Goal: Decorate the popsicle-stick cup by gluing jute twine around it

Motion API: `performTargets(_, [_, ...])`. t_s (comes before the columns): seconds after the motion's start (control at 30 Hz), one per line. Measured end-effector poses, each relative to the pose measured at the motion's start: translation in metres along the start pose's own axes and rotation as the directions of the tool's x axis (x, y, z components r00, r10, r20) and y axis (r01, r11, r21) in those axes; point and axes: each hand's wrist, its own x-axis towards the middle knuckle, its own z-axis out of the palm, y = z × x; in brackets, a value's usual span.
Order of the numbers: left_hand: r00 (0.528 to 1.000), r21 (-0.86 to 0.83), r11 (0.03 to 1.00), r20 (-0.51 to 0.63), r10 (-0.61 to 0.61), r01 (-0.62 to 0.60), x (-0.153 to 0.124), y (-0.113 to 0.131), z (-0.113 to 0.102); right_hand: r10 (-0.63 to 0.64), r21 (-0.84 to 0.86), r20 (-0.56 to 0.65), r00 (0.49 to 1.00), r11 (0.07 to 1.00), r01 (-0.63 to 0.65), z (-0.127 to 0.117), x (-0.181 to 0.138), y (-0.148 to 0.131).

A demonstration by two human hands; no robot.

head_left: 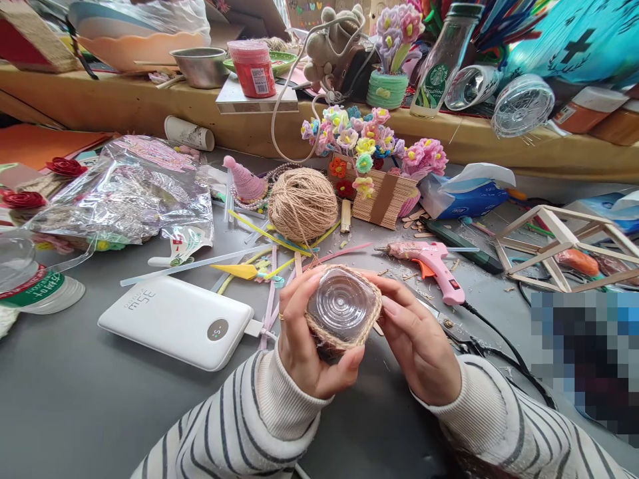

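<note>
Container (342, 303), twine (372, 327) round edge, above desk (50, 419). Left hand (305, 352): wrapped round container. Right hand (422, 346): fingertips against its side. Risks: twine shifting under uneven pressure; container dropping if left grip slackens; glue gun (438, 266), if hot, burning right hand.

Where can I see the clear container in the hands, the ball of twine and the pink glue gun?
Clear container (342, 301): head view, middle of its ringed transparent face.
Ball of twine (303, 205): head view, middle of its wound front.
Pink glue gun (441, 265): head view, upper part of its handle.
</note>
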Motion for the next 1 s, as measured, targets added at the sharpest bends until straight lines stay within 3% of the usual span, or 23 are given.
performTargets(1.0, [1.000, -0.002, 1.000, -0.001, 0.001, -0.001, 0.0005, 0.0005, 0.0018, 0.061, 0.060, -0.020, 0.998, 0.996, -0.060, 0.0007, 0.0029, -0.0030])
